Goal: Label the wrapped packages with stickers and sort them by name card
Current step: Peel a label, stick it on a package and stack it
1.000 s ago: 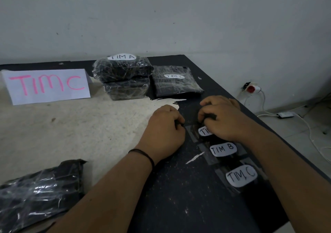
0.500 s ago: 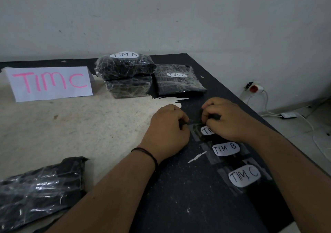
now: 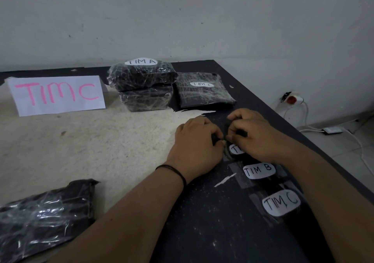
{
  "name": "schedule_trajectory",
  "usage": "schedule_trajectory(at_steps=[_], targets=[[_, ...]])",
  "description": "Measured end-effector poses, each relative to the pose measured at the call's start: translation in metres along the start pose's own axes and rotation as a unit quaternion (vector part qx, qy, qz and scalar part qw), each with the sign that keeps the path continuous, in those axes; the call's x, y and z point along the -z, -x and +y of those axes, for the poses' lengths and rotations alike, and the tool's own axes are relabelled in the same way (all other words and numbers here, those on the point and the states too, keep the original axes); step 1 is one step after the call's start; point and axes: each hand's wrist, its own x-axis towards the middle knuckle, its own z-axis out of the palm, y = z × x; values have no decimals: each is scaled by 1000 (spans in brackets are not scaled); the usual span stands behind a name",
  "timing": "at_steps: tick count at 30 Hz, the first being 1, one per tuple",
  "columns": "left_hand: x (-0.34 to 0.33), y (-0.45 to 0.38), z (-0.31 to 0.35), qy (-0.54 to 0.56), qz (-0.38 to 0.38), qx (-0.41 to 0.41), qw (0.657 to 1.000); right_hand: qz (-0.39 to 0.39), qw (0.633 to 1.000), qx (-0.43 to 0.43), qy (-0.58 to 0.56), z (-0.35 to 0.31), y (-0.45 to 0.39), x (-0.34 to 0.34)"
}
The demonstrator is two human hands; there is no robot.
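Note:
Three white stickers lie taped in a row on the black mat. The top sticker (image 3: 235,149) shows only a "T"; the others read TIM B (image 3: 259,170) and TIM C (image 3: 281,202). My left hand (image 3: 197,141) and my right hand (image 3: 255,133) meet over the top sticker, fingers curled, pinching at its upper left edge. A TIM C name card (image 3: 57,94) stands at the far left. Beside it a package labelled TIM A (image 3: 141,74) sits on a second package (image 3: 145,101). A flat package labelled TIM C (image 3: 204,92) lies right of that stack. An unlabelled wrapped package (image 3: 44,216) lies near left.
The table (image 3: 91,141) is bare beige on the left and covered by a black mat on the right, with its edge running diagonally at the right. A power strip (image 3: 291,100) and cables lie on the floor beyond that edge. A wall stands behind.
My two hands have drawn closer together over the top sticker, so their fingertips now meet. The packages, card and other stickers have not moved.

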Motion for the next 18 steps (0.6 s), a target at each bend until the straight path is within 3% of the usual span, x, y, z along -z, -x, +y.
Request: schedule_trajectory(at_steps=[18], targets=[[-1,-2,4,13,-5,-4,1000,52,997,46,17,2,8,-7]])
